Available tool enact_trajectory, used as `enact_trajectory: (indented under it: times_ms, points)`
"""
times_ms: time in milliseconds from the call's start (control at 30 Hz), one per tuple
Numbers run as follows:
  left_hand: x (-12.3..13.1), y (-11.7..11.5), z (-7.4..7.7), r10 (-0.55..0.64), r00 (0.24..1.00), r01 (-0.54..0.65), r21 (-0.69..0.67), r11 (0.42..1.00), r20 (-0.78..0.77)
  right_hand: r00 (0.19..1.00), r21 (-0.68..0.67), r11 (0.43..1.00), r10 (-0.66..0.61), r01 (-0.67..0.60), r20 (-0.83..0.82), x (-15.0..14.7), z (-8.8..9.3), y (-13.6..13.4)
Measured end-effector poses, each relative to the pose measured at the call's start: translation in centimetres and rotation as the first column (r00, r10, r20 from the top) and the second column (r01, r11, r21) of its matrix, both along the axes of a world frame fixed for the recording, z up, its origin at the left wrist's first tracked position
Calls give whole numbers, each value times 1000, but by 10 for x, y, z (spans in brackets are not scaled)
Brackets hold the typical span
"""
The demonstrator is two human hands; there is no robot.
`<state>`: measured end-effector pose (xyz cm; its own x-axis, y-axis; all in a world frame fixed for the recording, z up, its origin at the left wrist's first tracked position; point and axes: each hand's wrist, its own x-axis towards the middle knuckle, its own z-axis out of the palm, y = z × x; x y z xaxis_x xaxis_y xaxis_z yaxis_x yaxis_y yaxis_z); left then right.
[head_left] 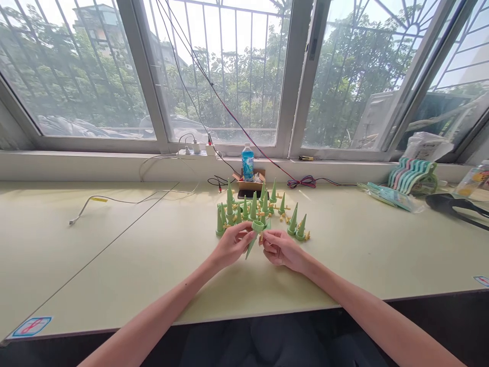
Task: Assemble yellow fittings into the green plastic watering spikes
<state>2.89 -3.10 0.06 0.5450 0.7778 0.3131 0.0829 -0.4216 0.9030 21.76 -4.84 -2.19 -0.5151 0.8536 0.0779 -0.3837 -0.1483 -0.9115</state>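
Observation:
My left hand [234, 244] is closed on a green cone [251, 246], whose round ring end faces up and whose tip points down. At the cone's right side, my right hand [280, 247] pinches a small yellow piece [261, 237] near the ring. Just beyond my hands, several green cones [253, 206] stand upright with small yellow pieces among them. Two more cones [293, 220] stand together to the right of that group.
Behind the cones, a blue bottle [247, 163] stands by a cardboard box [262, 178]. Cables [301, 182] lie along the sill. Hangers [412, 176] and a black object [454, 205] are at the right. A white cable [114, 200] crosses the left table [76, 255].

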Motion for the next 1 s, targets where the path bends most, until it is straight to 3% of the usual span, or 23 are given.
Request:
enact_trajectory:
  times_ms: [167,400,700,867,1000]
  points:
    - [2,0,-3,43,999,-42,-37,998,28,1000,11,1000,15,-15,18,2,-1,0]
    - [4,-2,-6,-27,997,32,-85,996,66,998,45,999,-13,10,59,1,1,0]
    - [2,-6,-1,-22,997,34,-152,988,78,992,96,995,-32,20,121,1,-4,0]
    - [2,-3,-5,-27,993,53,-240,969,111,961,243,966,-146,87,236,-2,-7,0]
    - [2,-1,-6,-41,989,83,-303,949,142,873,463,879,-312,115,375,-2,-6,-3]
